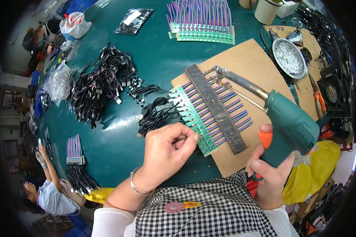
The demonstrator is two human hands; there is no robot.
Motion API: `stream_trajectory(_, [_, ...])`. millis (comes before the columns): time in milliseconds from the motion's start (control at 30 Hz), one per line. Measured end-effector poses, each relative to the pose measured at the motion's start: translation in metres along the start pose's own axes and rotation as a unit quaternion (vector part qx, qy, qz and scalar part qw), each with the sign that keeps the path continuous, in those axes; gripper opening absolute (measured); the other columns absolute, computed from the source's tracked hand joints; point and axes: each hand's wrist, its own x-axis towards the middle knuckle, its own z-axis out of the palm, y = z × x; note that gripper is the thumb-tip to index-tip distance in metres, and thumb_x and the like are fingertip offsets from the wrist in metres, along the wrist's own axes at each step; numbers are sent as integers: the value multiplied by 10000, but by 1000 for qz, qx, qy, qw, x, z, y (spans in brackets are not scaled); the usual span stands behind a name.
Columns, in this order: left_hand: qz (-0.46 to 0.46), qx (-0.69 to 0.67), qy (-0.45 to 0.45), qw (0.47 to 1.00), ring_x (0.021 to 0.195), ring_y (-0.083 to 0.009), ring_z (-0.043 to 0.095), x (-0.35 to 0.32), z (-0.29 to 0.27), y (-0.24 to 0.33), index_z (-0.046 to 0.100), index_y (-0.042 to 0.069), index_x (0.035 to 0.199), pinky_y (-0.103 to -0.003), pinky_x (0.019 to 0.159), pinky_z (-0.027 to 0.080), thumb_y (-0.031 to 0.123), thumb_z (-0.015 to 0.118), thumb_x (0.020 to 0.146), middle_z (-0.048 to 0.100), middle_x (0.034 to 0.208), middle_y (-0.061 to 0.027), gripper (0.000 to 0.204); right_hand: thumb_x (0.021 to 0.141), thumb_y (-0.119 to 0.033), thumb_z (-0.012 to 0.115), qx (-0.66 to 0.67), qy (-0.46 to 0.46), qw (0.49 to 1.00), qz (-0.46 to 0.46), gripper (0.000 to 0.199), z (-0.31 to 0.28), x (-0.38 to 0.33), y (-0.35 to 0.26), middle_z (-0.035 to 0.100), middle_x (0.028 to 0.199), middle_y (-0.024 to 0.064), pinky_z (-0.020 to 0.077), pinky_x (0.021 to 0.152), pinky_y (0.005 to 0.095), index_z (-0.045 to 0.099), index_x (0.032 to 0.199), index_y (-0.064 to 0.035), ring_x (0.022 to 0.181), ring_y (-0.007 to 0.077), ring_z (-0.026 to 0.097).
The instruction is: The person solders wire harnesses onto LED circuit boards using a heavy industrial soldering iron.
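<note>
My right hand [271, 170] grips a green soldering gun [290, 126] with an orange trigger. Its metal tip points up and left above the cardboard, apart from the board. The thumb and forefinger of my left hand [168, 152] are pinched together at the lower part of a green circuit board strip [194, 120]; what lies between them is too small to make out. Black cables [160, 114] run to the strip's left edge, and purple, green and dark wires [235, 104] fan out from its right. A dark flat bar [215, 108] lies across those wires.
Under the wires is a cardboard sheet [261, 63]. Left stands a heap of black USB cables [103, 83]; wired boards [205, 37] lie at the back. A metal bowl [289, 58] of silvery bits and orange-handled pliers [318, 100] are right. A co-worker [51, 193] is at left.
</note>
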Motion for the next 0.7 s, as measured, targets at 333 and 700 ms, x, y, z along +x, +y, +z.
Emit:
stream_trajectory(333, [34, 135, 30, 990, 417, -23, 375, 16, 9, -9, 584, 0, 630, -192, 403, 314, 29, 653, 693, 489, 468, 7, 98, 613, -17, 711, -25, 29, 999, 7, 657, -48, -29, 4, 501, 1007, 245, 452, 344, 227, 342, 1131, 149, 422, 169, 516])
stream_trajectory(700, [62, 135, 66, 987, 411, -21, 381, 14, 15, -18, 564, 2, 614, -186, 395, 312, -2, 633, 665, 495, 477, 1, 85, 650, 54, 693, -60, -59, 990, 114, 460, -63, -35, 6, 582, 853, 165, 486, 528, 271, 485, 1057, 106, 596, 162, 572])
